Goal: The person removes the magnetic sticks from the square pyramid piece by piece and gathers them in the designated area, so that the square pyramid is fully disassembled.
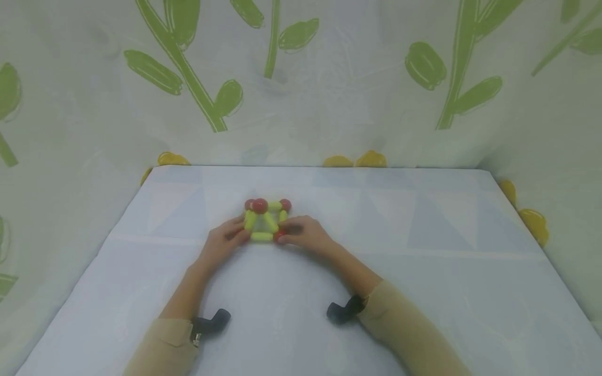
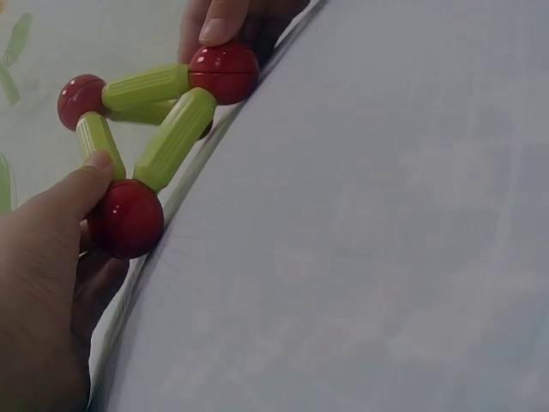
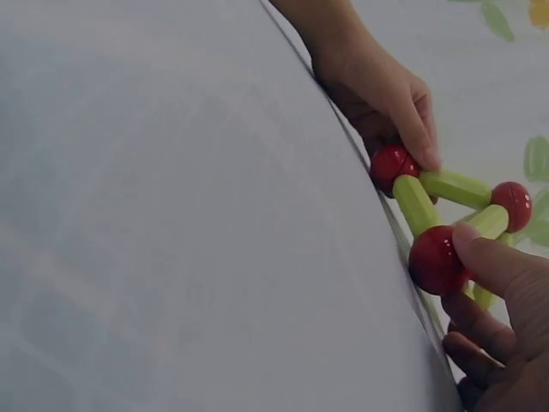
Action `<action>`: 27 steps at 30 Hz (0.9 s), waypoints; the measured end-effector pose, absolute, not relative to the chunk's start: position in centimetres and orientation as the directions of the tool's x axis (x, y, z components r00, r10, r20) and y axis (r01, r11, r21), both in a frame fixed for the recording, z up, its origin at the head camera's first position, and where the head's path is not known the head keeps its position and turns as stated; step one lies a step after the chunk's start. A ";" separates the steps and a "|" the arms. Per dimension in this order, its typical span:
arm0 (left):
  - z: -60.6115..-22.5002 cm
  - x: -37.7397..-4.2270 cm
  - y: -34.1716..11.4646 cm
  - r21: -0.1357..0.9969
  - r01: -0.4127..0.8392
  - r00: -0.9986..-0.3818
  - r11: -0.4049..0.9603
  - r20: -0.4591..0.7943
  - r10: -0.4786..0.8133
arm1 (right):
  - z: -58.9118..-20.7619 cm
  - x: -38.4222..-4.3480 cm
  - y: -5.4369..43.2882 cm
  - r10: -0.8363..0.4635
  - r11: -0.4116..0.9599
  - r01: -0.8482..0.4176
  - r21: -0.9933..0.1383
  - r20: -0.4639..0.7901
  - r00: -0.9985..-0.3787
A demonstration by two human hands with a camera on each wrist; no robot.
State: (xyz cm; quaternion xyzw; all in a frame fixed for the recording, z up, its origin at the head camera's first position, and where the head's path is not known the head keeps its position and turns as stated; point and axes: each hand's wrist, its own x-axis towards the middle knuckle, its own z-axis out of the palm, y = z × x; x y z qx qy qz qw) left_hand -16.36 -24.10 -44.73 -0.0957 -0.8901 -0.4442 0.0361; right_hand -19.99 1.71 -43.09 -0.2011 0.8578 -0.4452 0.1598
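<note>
A frame (image 1: 270, 222) of green rods (image 1: 262, 237) and red balls (image 1: 260, 206) sits on the far part of the table (image 1: 291, 313), left of centre. The left hand (image 1: 227, 236) grips its near-left corner; the right hand (image 1: 305, 233) pinches the near-right ball (image 3: 436, 260). The step looks like steadying or adjusting joints (which one, I cannot tell); the next move likely calls for keeping both corners firm. Beyond: a leaf-patterned backdrop (image 1: 352, 104).

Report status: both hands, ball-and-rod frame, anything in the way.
Left hand grips near-left corner; right hand pinches near-right red ball. Ball-and-rod frame held between them. No obstruction visible.
</note>
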 end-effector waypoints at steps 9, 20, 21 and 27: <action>-45.5 -16.8 -23.0 0.815 0.235 -0.972 0.530 0.194 0.133 | -42.9 -19.6 3.0 -0.492 0.523 -0.215 -0.825 -0.086 -0.866; -45.8 -16.7 -20.7 0.836 0.212 -0.977 0.506 0.173 0.123 | -43.1 -19.2 5.0 -0.460 0.564 -0.197 -0.802 -0.106 -0.881; -45.7 -16.6 -20.5 0.838 0.207 -0.978 0.504 0.167 0.123 | -43.1 -19.2 5.2 -0.456 0.564 -0.194 -0.803 -0.107 -0.884; -45.4 -16.5 -19.1 0.848 0.192 -0.981 0.495 0.151 0.124 | -43.1 -19.1 6.4 -0.431 0.575 -0.170 -0.800 -0.120 -0.895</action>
